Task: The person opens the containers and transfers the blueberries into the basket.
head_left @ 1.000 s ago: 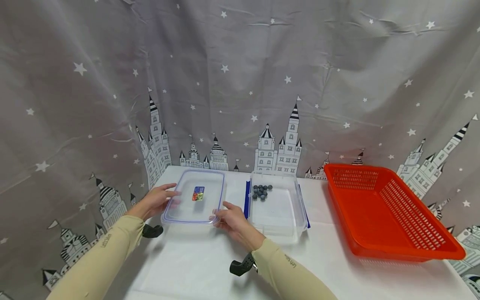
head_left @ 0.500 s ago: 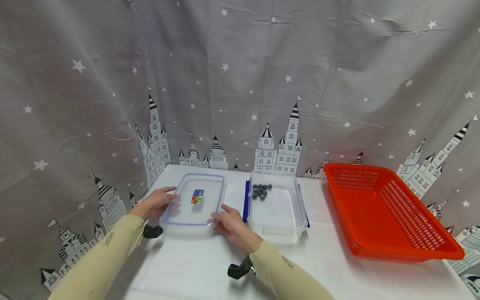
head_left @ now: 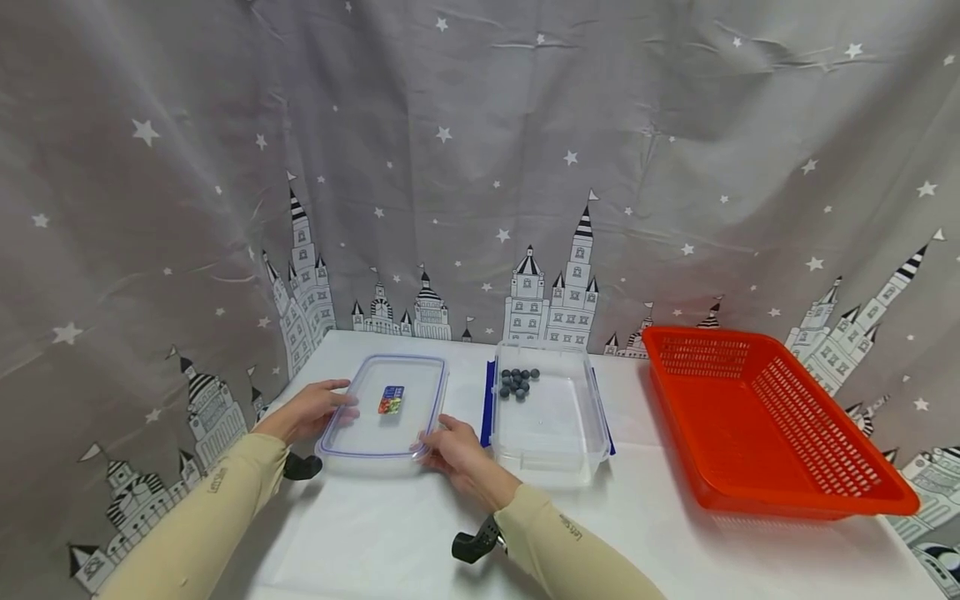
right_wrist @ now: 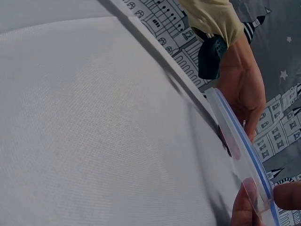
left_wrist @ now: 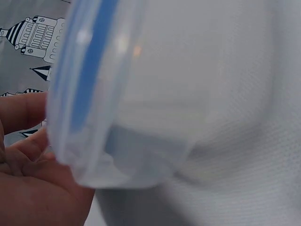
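A clear rectangular lid point(head_left: 405, 429) with a blue seal around its edge and a small colourful label is held between both hands, over the left part of the white table. My left hand point(head_left: 315, 408) grips its left edge, with fingers showing through the plastic. At the front right corner my right hand point(head_left: 457, 454) pinches the rim; the right wrist view shows thumb and finger on opposite faces of the lid point(right_wrist: 249, 155). Just right of that hand stands an open clear container point(head_left: 558, 417) with blue side clips folded down. Several blueberries point(head_left: 516, 383) lie at its back left.
A large red plastic basket point(head_left: 765, 433) with slotted walls stands at the right of the table point(head_left: 375, 533). Behind the table hangs a grey curtain point(head_left: 480, 167) printed with stars and castles.
Both hands have brought the lid slightly down and toward me, with the grip unchanged. The container, blueberries and basket stay where they were, apart from a small shift of the view.
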Available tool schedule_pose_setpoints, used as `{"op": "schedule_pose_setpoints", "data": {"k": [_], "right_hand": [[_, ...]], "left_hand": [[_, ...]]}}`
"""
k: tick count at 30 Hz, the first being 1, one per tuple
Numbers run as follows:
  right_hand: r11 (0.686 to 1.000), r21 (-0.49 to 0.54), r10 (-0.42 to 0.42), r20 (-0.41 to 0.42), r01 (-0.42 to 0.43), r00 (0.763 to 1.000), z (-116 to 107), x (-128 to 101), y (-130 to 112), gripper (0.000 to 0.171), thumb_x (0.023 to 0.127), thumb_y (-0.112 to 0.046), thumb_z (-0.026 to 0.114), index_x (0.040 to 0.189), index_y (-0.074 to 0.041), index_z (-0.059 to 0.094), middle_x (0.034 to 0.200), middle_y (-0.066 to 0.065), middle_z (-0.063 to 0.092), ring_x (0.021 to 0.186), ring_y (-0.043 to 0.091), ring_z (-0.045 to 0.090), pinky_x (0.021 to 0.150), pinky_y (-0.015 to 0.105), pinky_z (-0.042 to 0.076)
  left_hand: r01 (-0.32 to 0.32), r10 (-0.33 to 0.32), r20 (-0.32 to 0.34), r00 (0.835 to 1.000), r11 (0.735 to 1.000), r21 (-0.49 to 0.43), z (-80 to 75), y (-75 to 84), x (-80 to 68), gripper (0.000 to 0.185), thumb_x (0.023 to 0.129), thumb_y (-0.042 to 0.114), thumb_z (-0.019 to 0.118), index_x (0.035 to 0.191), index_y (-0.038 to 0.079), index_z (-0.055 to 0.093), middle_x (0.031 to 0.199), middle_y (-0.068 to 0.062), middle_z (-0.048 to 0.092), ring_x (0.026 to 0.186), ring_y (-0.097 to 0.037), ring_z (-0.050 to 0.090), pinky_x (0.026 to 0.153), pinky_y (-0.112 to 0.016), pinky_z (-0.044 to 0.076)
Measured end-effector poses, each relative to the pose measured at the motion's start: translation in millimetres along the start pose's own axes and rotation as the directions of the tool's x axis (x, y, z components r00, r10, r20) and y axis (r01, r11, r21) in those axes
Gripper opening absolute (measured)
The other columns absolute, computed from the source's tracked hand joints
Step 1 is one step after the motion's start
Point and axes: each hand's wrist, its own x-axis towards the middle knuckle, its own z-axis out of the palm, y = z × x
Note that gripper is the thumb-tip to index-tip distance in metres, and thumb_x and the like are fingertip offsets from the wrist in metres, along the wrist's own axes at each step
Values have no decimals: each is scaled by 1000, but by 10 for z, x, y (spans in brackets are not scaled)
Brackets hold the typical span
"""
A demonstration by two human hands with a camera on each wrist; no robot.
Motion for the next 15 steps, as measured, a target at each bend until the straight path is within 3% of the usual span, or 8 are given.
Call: {"op": "schedule_pose_setpoints", "data": {"k": [3,7,10,15], "right_hand": [[1000,-1,3,0,-3,1000,5,-9,10,72,94,-2,64,156,4,28,132,24,56,83,17,64,72,27,57],[1000,2,4,-10,-4,1000,10,-10,21,71,94,-2,63,156,3,29,138,26,51,85,17,65,73,27,57],[1000,5,0,-17,0,1000,16,-12,26,71,93,-1,63,155,4,30,139,27,50,86,18,65,74,28,58],[1000,5,0,-23,0,1000,24,-16,35,71,93,-1,63,155,3,31,137,27,51,85,17,66,73,27,57]], "left_hand": [[-2,3,-22,1000,998,58,7,8,9,73,100,9,56,160,-1,14,156,-33,29,111,-25,62,98,-38,53],[-3,14,-68,998,988,156,4,13,30,69,99,9,54,158,-4,20,159,-32,24,138,-44,39,116,-54,35],[0,23,-106,994,978,210,3,10,48,63,99,8,52,155,-5,26,159,-33,23,143,-49,31,117,-57,30],[-4,46,-155,987,966,260,17,3,87,59,100,12,50,153,-5,33,156,-31,32,140,-47,38,113,-54,38]]}}
